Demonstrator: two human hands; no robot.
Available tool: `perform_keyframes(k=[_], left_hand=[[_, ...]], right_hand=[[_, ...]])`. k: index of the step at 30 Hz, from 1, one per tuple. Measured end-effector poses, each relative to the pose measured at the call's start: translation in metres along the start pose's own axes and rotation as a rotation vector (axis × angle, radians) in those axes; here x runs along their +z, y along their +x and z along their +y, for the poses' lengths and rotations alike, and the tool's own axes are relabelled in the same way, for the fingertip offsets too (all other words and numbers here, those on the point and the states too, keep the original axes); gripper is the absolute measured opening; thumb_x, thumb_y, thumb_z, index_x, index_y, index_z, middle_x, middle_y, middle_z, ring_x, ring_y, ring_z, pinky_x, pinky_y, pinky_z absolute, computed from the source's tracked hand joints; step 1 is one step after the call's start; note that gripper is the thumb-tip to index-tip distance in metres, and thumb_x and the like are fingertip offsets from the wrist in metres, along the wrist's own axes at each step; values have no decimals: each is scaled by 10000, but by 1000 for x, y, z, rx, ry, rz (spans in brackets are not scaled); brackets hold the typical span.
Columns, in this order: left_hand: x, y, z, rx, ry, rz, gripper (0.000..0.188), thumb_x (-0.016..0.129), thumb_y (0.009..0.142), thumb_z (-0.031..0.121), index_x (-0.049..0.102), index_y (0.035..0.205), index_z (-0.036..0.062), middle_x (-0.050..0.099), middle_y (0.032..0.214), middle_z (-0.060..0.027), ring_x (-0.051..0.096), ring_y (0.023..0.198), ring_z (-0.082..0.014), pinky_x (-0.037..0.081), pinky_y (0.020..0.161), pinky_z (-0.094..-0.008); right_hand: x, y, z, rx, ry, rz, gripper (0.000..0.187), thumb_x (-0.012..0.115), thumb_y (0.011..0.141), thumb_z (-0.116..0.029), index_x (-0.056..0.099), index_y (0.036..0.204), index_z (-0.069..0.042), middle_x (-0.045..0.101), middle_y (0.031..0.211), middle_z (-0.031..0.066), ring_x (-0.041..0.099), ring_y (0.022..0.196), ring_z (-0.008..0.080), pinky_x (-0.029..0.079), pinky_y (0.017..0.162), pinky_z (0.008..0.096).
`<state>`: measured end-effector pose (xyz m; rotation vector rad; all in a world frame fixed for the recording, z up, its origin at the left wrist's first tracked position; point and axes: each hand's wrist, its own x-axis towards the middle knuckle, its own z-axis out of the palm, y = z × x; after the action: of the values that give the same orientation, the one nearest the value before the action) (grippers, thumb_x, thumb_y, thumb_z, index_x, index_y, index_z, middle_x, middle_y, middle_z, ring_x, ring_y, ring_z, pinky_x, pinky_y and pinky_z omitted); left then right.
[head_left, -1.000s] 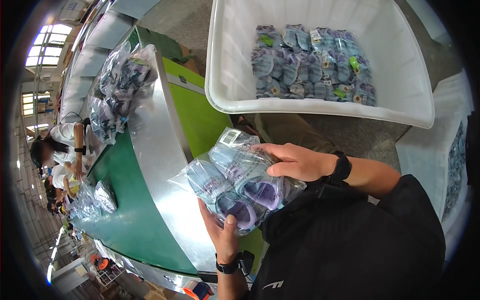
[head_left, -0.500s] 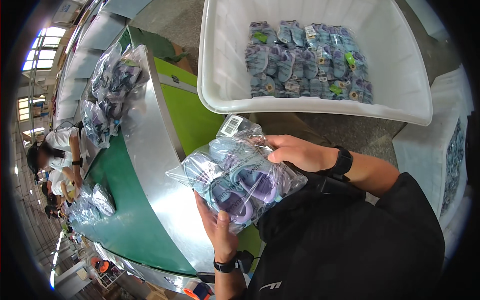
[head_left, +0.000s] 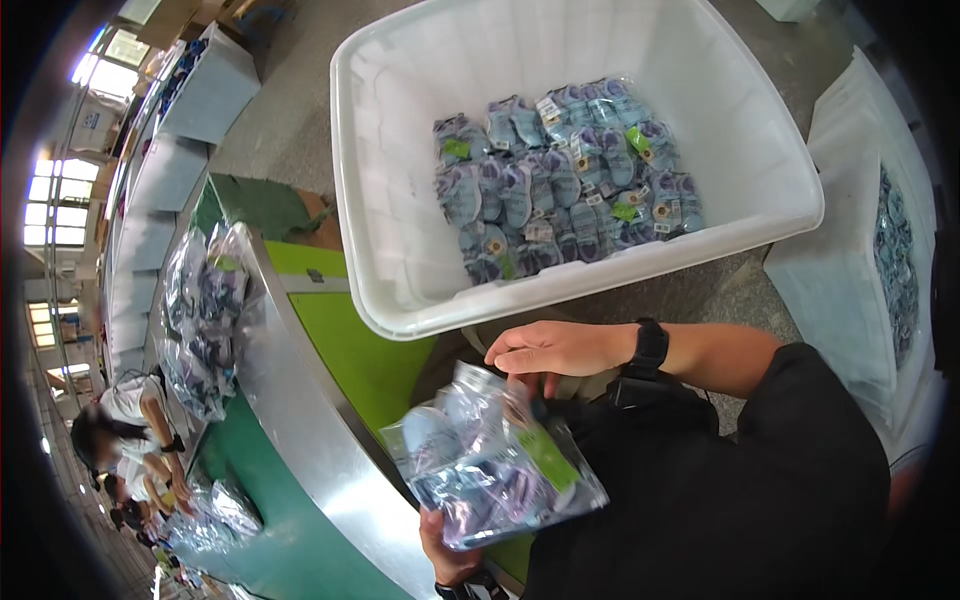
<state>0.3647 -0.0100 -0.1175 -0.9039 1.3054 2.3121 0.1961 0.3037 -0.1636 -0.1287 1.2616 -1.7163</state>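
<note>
A clear plastic bag [head_left: 475, 478] holds a pair of light blue and purple shoes, with a bright green tag [head_left: 548, 458] showing through its film. My left hand [head_left: 447, 552] grips the bag's lower left edge, thumb on top and the other fingers hidden beneath. Just above the bag's far right edge is my right hand [head_left: 565, 348], its fingers loosely bent and apart; whether the fingertips touch the film cannot be made out. Beyond it, a large white bin [head_left: 590, 258] contains several rows of similar bagged shoes [head_left: 555, 180].
On my left runs a green conveyor belt [head_left: 315, 540] with a metal edge [head_left: 310, 420]. A pile of bagged shoes [head_left: 205, 320] rests on its far end. Another white bin [head_left: 830, 270] stands at right. Co-workers [head_left: 125, 425] are along the belt's far side.
The bag has been turned, so its green tag now faces up and the barcode label is out of sight. My right hand has loosened from the bag. The view has shifted.
</note>
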Motion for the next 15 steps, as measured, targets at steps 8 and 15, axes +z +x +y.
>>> perform_keyframes(k=[8, 15], left_hand=[[76, 24, 18, -132, 327, -281, 1046, 789, 756, 448, 257, 1485, -81, 510, 1357, -194, 577, 1192, -288, 466, 1009, -392], [123, 52, 23, -44, 423, -464, 1027, 785, 779, 424, 260, 1500, -85, 471, 1420, -191, 528, 1263, -295, 413, 1063, -394]], right_hand=[[-8, 9, 18, -76, 80, -189, 548, 569, 991, -484, 664, 1139, 35, 675, 1034, 63, 606, 940, 129, 485, 825, 293], [-40, -19, -9, -163, -27, -62, 401, 646, 967, -353, 697, 1075, 29, 694, 912, 23, 603, 831, 83, 492, 751, 262]])
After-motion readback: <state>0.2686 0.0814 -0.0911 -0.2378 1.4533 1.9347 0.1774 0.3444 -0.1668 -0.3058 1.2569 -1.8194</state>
